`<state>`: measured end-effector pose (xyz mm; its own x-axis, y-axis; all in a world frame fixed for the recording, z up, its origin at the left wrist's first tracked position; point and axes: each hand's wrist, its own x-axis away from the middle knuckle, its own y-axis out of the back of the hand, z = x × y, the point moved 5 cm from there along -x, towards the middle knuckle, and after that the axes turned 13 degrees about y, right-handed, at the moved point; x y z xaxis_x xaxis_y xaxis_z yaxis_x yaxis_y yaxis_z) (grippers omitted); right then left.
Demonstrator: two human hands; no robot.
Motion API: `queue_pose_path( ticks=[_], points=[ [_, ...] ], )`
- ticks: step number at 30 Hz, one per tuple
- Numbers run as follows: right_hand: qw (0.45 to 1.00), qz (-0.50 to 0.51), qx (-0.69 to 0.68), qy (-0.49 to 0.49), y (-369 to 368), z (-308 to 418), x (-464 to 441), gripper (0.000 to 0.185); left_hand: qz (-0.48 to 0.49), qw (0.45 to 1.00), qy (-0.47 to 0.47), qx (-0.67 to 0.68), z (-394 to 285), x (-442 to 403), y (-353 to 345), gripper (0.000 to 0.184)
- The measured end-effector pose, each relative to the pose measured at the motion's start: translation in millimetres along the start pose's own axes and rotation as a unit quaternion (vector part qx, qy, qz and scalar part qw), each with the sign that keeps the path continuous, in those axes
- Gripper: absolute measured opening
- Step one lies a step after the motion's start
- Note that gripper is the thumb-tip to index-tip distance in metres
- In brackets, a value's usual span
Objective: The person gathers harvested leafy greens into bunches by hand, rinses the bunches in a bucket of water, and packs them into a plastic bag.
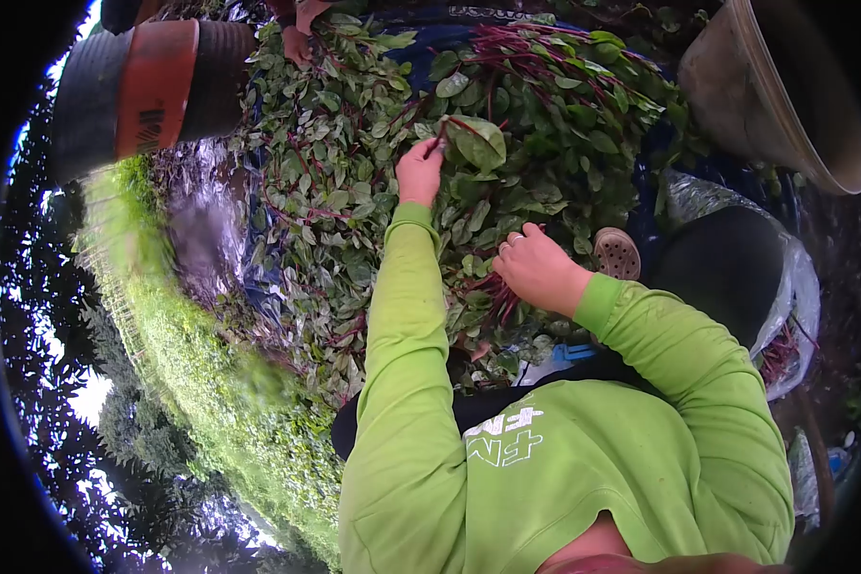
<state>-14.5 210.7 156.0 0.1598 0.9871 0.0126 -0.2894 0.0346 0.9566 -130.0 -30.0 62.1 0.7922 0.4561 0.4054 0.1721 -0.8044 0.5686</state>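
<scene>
My left hand (419,172) reaches forward over a heap of red-stemmed leafy greens (344,191), which look like Malabar spinach. Pinched in its fingers is a single sprig (475,143) with a broad green leaf and a reddish stem. Nearer my body, my right hand (538,268) is closed around a bunch of the greens (499,298), whose purple-red stems stick out below the fingers. A ring shows on this hand. Beyond both hands lies a pile with its red stems lined up (526,48).
A dark barrel with an orange band (158,91) lies far left, and a big tan tub (765,96) tilts at far right. Another person's hand (298,45) touches the heap's far edge. A clear plastic bag (796,316) with stems and a brown clog (617,253) are right.
</scene>
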Motion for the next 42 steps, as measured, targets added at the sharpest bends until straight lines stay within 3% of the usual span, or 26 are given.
queue_pose_path(
  ticks=[1, 2, 4, 7, 10, 12, 17, 20, 21, 24, 25, 26, 27, 28, 30, 32, 34, 37, 40, 41, 42],
  points=[
    [1.0, -0.007, 0.004, 0.005, 1, 1, 0, 0.01, 0.0, 0.994, -0.016, 0.106, -20, 3, 21, 0.028],
    [1.0, -0.007, -0.006, 0.005, 2, 2, -1, 0.012, 0.002, 0.983, 0.032, 0.181, -28, 14, 40, 0.028],
    [1.0, -0.008, -0.023, 0.009, 8, 5, -2, 0.014, -0.009, 0.966, 0.019, 0.257, -28, 20, 77, 0.025],
    [0.999, -0.033, 0.001, 0.015, 21, 12, -2, 0.012, 0.011, 0.91, 0.131, 0.393, -12, 44, 94, 0.02],
    [0.999, -0.03, -0.021, 0.021, 31, 20, -4, 0.018, -0.047, 0.886, 0.173, 0.428, 19, 67, 85, 0.023],
    [0.993, -0.101, 0.05, 0.02, 35, 25, 0, 0.017, -0.047, 0.869, 0.216, 0.443, 32, 93, 62, 0.024],
    [0.975, -0.172, 0.123, -0.063, 30, 18, 6, 0.018, 0.048, 0.85, 0.272, 0.449, 52, 155, 5, 0.02],
    [0.996, -0.009, 0.034, -0.084, 23, 8, 3, 0.025, 0.15, 0.848, 0.27, 0.431, 35, 196, 6, 0.019],
    [0.993, -0.065, 0.072, -0.068, 27, 11, 7, 0.02, 0.156, 0.854, 0.274, 0.414, 30, 207, 14, 0.023],
    [0.997, -0.025, 0.061, -0.029, 27, 20, 8, 0.019, 0.221, 0.898, 0.289, 0.248, 40, 220, 58, 0.034],
    [0.998, -0.037, 0.051, -0.028, 25, 22, 8, 0.018, 0.146, 0.925, 0.321, 0.14, 46, 226, 81, 0.046],
    [0.998, -0.04, 0.055, -0.017, 22, 27, 9, 0.016, 0.092, 0.948, 0.301, -0.041, 91, 209, 114, 0.053],
    [0.997, -0.044, 0.061, -0.008, 20, 29, 10, 0.015, 0.006, 0.962, 0.256, -0.095, 111, 207, 148, 0.062],
    [0.996, -0.05, 0.07, -0.003, 21, 30, 10, 0.013, -0.055, 0.869, 0.215, -0.443, 88, 216, 174, 0.074],
    [0.996, -0.053, 0.078, 0.002, 22, 34, 8, 0.012, -0.143, 0.872, 0.228, -0.408, 56, 239, 185, 0.093],
    [0.994, -0.059, 0.088, 0.013, 24, 40, 6, 0.012, -0.062, 0.906, 0.163, -0.385, 26, 237, 160, 0.111],
    [0.992, -0.072, 0.097, 0.034, 29, 48, 4, 0.012, -0.035, 0.873, 0.113, -0.473, 12, 239, 121, 0.122],
    [0.99, -0.091, 0.094, 0.052, 31, 61, 6, 0.011, 0.054, 0.896, 0.156, -0.412, 10, 233, 82, 0.096],
    [0.992, -0.086, 0.086, 0.042, 29, 60, 15, 0.011, 0.018, 0.93, 0.124, -0.346, 47, 215, 68, 0.06],
    [0.992, -0.082, 0.083, 0.038, 27, 60, 15, 0.011, -0.059, 0.948, 0.066, -0.306, 47, 222, 65, 0.038],
    [0.992, -0.074, 0.09, 0.038, 26, 61, 16, 0.011, -0.096, 0.95, 0.069, -0.288, 48, 223, 65, 0.038]
  ],
)
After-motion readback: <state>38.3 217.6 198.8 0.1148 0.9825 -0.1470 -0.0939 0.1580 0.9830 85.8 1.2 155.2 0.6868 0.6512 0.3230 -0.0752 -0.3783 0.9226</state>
